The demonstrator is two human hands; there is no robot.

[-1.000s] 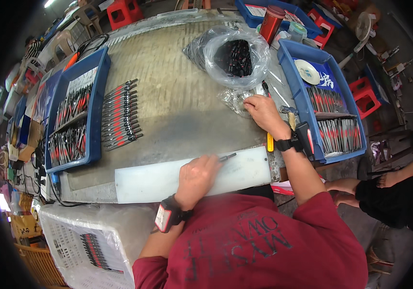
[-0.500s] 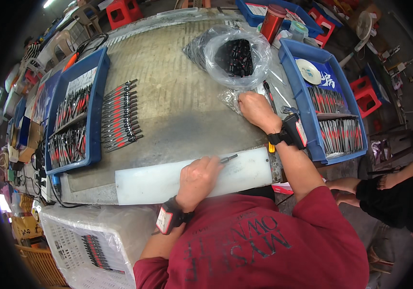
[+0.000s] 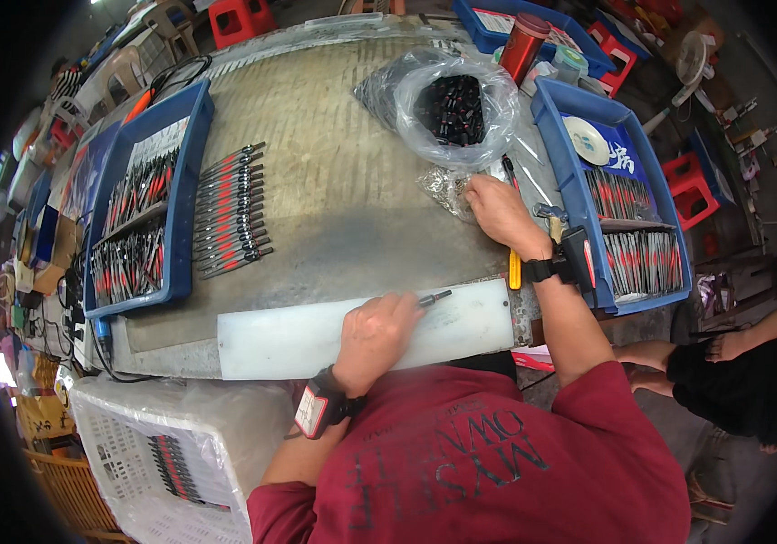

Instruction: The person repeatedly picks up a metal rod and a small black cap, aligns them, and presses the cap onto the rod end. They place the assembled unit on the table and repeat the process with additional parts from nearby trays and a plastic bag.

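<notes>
A grey rod is clasped by the left hand, tip exposed, presumably for access; the right hand, grip indeterminable, is placed at the one-o'clock parts bag.

Right hand drawn back
Right of centre, it covers less of the small clear bag than before.

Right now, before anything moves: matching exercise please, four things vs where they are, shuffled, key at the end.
1. Left hand
2. Right hand
3. White dish
4. White crate

A. In the right-hand blue tray
B. Below the near left part of the table
C. Over the white board, holding a grey rod
D. At the small clear bag

Pairs: 1-C, 2-D, 3-A, 4-B
</notes>
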